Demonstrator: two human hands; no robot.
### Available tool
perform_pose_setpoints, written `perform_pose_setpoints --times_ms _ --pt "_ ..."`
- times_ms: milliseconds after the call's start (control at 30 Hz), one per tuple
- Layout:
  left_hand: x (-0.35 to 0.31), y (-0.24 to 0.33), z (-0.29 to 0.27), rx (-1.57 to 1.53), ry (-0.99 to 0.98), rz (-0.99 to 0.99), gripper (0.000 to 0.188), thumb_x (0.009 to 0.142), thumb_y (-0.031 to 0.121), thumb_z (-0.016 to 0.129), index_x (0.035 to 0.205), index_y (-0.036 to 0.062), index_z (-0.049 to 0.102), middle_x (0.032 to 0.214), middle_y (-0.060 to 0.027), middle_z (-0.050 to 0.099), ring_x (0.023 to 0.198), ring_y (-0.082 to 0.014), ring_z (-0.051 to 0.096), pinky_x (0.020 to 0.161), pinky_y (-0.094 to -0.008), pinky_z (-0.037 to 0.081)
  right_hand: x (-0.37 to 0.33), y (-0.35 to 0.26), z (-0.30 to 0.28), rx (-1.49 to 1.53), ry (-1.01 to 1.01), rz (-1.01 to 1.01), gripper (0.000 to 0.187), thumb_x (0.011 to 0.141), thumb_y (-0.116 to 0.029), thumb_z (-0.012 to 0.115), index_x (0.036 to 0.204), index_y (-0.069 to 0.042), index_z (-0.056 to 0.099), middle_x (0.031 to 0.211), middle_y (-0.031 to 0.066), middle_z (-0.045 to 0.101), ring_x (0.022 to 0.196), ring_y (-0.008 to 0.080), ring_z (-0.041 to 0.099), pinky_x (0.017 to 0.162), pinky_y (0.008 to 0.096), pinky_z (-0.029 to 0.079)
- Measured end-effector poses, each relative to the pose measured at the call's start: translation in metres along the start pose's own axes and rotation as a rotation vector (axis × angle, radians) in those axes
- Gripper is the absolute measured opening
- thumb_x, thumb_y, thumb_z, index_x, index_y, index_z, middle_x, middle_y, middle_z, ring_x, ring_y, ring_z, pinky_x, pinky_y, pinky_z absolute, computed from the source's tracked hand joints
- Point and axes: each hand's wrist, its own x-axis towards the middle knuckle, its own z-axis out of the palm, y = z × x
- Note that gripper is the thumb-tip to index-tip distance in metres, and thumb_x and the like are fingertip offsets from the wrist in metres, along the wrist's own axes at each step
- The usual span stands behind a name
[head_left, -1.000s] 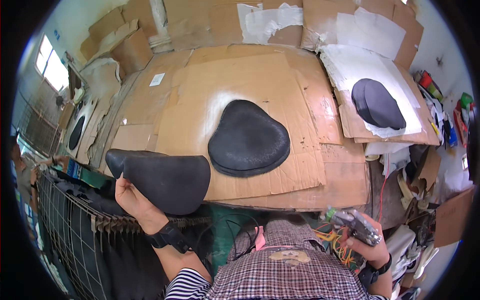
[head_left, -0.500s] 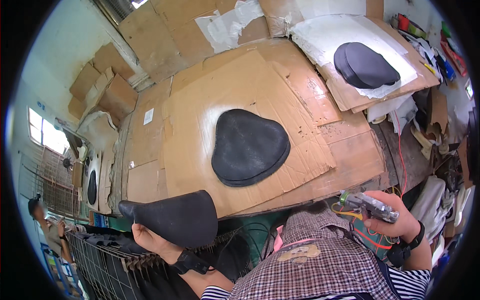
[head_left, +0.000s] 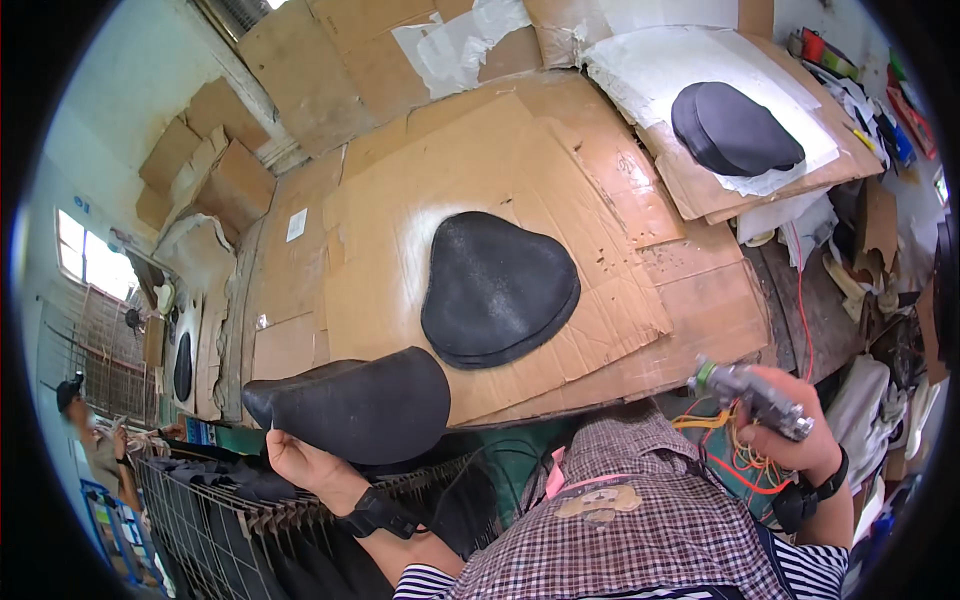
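Note:
My left hand point(head_left: 308, 472) pinches the narrow end of a curved black saddle cover point(head_left: 365, 412), holding it tilted over the table's near edge. In my right hand point(head_left: 795, 425) is a metal spray gun point(head_left: 755, 397) with a green ring near its front end, pointed left. Thin orange and yellow hoses hang below the gun. A black padded bike saddle point(head_left: 500, 290), wide and rounded, lies on cardboard in front of me, touched by neither hand. Another black saddle point(head_left: 735, 130) rests on a white-covered board at the far right.
Layered cardboard point(head_left: 390, 230) covers the table. At the lower left stands a wire rack point(head_left: 215, 520) hung with black pieces. Cloths and clutter point(head_left: 870, 390) crowd the right side, with a red cord point(head_left: 800, 290) hanging there. Another person point(head_left: 100, 450) stands at far left.
My left hand has raised the saddle cover slightly and moved it right, turning its broad side. My right hand has shifted the spray gun a little to the right, its front end tipped higher.

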Motion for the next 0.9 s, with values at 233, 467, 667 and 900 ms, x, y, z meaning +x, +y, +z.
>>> perform_pose_setpoints --times_ms 233,467,667,900 --pt "0.002 -0.006 0.0 0.067 -0.06 -0.034 0.038 0.083 0.014 0.039 0.106 -0.0074 0.06 0.108 -0.0242 0.062 0.104 -0.0353 0.06 0.098 -0.0482 0.043 -0.009 0.01 -0.002 0.139 -0.081 -0.002 0.059 0.071 -0.003 0.074 0.125 0.001 0.05 0.09 0.0054 0.063 0.077 0.0105 0.06 0.069 0.0252 0.049" --pt "0.008 -0.012 0.001 0.103 -0.04 -0.008 0.036 0.083 0.013 0.039 0.103 -0.0079 0.06 0.106 -0.0235 0.063 0.1 -0.0338 0.061 0.093 -0.0462 0.047 -0.015 0.0 -0.001 0.159 0.001 0.072 0.057 0.07 0.0 0.07 0.124 0.0 0.051 0.085 0.0046 0.063 0.071 0.0099 0.059 0.064 0.0252 0.049" --pt "0.0 -0.017 0.027 0.093 0.029 0.017 0.027 0.083 0.008 0.042 0.097 -0.0075 0.06 0.099 -0.0202 0.065 0.092 -0.0295 0.064 0.089 -0.042 0.05 -0.027 0.005 -0.011 0.2 -0.018 0.076 0.057 0.068 0.002 0.071 0.122 0.004 0.051 0.089 0.007 0.063 0.075 0.0113 0.059 0.067 0.0265 0.048" --pt "0.02 -0.016 0.033 0.029 -0.095 -0.019 0.022 0.085 0.006 0.046 0.097 -0.007 0.059 0.096 -0.0178 0.066 0.09 -0.0274 0.065 0.087 -0.0398 0.051 0.004 0.0 0.014 0.278 0.135 0.023 0.061 0.074 -0.004 0.07 0.128 0.004 0.044 0.084 0.0071 0.06 0.073 0.0136 0.059 0.069 0.0278 0.05"
